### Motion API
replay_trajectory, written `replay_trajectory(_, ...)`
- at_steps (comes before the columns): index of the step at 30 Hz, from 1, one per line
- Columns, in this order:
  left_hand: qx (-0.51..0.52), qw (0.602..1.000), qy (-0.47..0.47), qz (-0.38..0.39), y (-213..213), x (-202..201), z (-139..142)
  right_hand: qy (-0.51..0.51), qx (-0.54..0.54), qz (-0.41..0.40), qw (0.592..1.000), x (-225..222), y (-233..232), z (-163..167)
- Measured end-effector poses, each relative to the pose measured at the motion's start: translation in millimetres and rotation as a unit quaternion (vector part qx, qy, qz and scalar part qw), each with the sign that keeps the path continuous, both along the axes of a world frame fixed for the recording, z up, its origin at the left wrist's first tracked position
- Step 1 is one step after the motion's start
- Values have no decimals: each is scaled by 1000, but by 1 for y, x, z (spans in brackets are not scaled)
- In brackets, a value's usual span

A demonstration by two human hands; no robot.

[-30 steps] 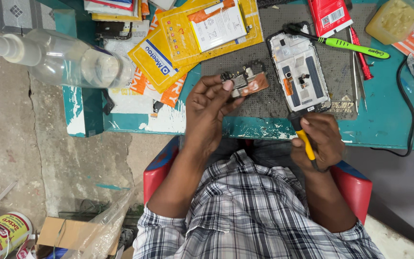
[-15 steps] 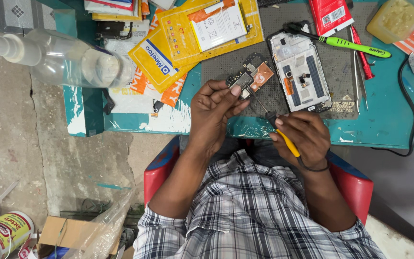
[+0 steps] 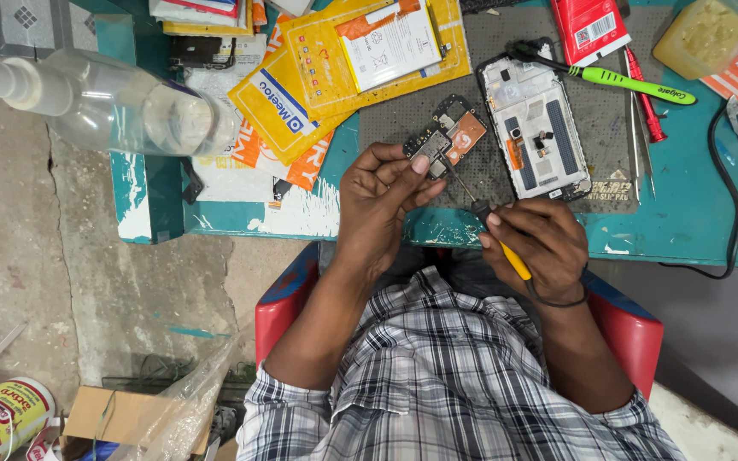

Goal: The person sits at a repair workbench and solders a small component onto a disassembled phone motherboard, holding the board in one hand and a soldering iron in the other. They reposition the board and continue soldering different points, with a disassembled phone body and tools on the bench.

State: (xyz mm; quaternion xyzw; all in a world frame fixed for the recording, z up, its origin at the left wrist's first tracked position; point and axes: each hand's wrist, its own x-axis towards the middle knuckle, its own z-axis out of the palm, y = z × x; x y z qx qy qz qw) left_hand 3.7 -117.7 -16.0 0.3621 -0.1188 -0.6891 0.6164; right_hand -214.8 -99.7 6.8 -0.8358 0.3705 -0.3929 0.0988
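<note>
My left hand (image 3: 379,198) pinches a small dark circuit board (image 3: 448,137) with an orange patch, holding it just above the grey work mat (image 3: 608,183). My right hand (image 3: 540,243) grips a yellow-handled screwdriver (image 3: 499,241); its thin shaft points up and left toward the board. An opened phone frame (image 3: 535,118) lies on the mat just right of the board, its inner side facing up.
On the teal table (image 3: 685,230) lie a green-handled tool (image 3: 634,83), a red-handled tool (image 3: 645,107), yellow packets (image 3: 360,51), a red packet (image 3: 591,26), a yellowish tub (image 3: 704,34) and a black cable (image 3: 732,213). A clear bottle (image 3: 113,107) sticks out at left. A red chair (image 3: 288,294) is under me.
My right hand has risen from the table edge toward the board, bringing the screwdriver tip up to it. The left hand has shifted the board slightly up and right.
</note>
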Motion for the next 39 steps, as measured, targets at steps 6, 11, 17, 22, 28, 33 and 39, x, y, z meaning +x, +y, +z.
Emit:
replay_trajectory(6,-5,1000,2,-8,1,1,0,-8,11,-5,1000,-4,1,-3)
replay_trajectory(11,-11,1000,2,-13,2,2,1,-24,23,-28,999,-7,5,-6)
replay_trajectory(17,-9,1000,0,-20,3,2,1,-25,13,-59,998,-11,8,-13)
replay_trajectory(22,-18,1000,-8,-20,3,1,1,-71,14,-84,994,-12,9,-18)
replay_trajectory(28,-22,999,-5,-29,4,1,1,-96,23,-90,991,-13,10,-19)
replay_trajectory(33,-19,999,-27,-40,4,1,-1,-76,24,-84,993,-13,9,-17)
replay_trajectory(39,-32,999,-21,-35,5,0,-3,-52,26,-78,995,-15,10,-19)
